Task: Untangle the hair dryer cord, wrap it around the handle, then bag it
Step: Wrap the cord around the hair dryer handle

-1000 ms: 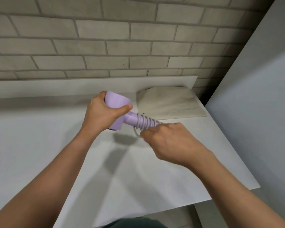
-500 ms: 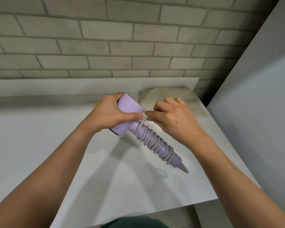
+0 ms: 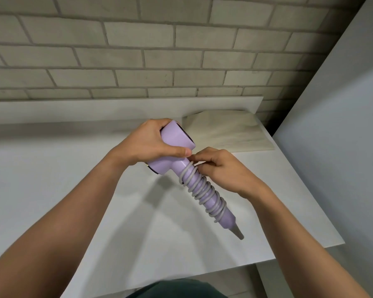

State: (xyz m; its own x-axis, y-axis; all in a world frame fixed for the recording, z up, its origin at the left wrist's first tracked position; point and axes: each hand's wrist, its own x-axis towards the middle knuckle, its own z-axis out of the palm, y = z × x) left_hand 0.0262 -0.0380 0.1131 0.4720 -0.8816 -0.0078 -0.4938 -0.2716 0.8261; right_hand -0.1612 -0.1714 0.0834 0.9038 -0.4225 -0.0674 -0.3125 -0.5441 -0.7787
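Observation:
A lilac hair dryer (image 3: pixel 174 143) hangs in the air above the white table (image 3: pixel 52 179), its handle slanting down to the right. My left hand (image 3: pixel 146 145) grips its barrel. A grey cord (image 3: pixel 202 190) is coiled in several turns along the handle. At the top of the handle, my right hand (image 3: pixel 220 168) pinches the end of the cord with curled fingers; the plug is hidden under them. A flat beige bag (image 3: pixel 228 132) lies on the table behind the dryer, at the back right.
A brick wall (image 3: pixel 159 50) runs along the back of the table. A grey panel (image 3: pixel 336 147) stands close on the right. The table's right edge and front edge are near my right forearm.
The dryer has swung so its handle points down-right. My right hand moved from the handle's far end up to the top of the handle, where it now holds the cord end.

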